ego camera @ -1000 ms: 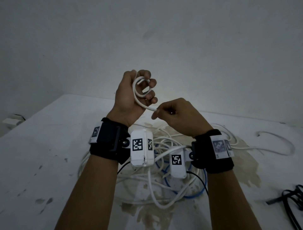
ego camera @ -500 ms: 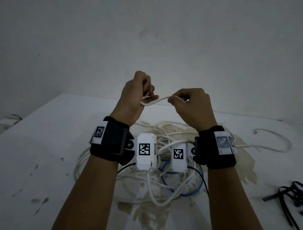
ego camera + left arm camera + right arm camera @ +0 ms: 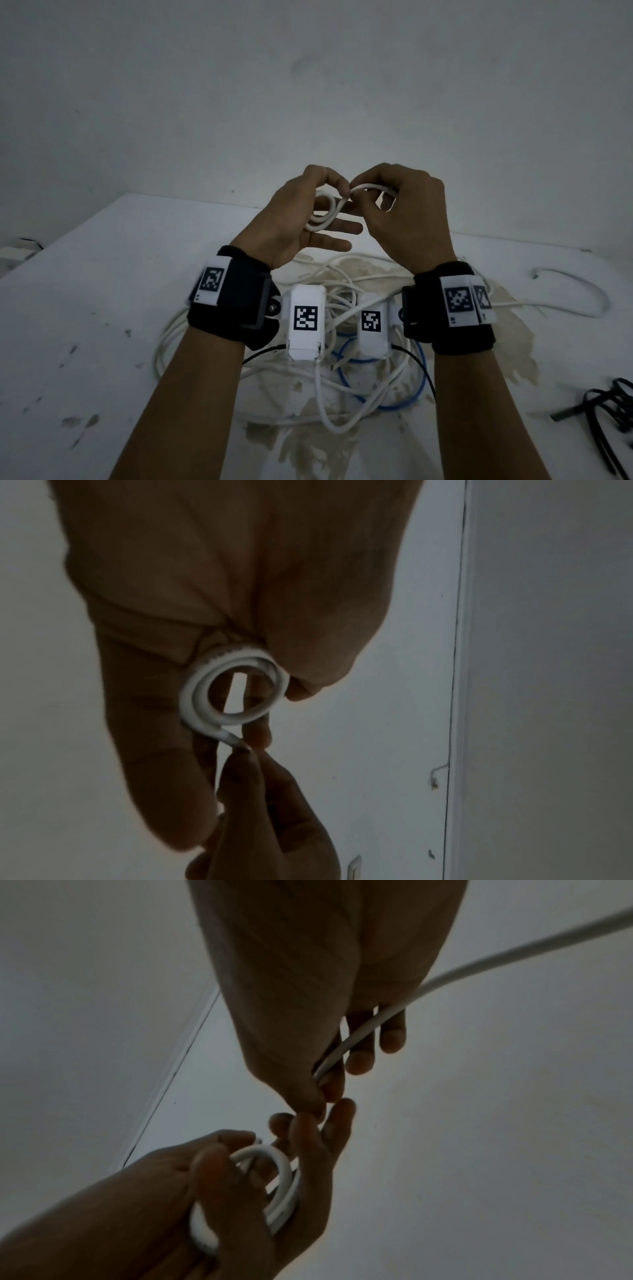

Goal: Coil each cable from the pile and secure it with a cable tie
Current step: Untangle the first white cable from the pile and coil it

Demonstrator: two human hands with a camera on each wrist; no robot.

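Observation:
A small coil of white cable sits in my raised left hand, the thumb pinching it against outstretched fingers. The left wrist view shows the coil as two or three tight loops. My right hand pinches the same white cable right beside the coil, fingertips almost touching the left hand. In the right wrist view the cable runs through the right hand and off to the upper right. The cable pile lies on the table below both wrists.
A blue cable is tangled in the pile on the stained white table. One white cable loop trails to the right. Black cable ties lie at the right edge. A wall stands behind the table.
My right hand has moved left, bringing the stretched cable up to the left hand. The left fingers have uncurled from a fist, and the coil shows again.

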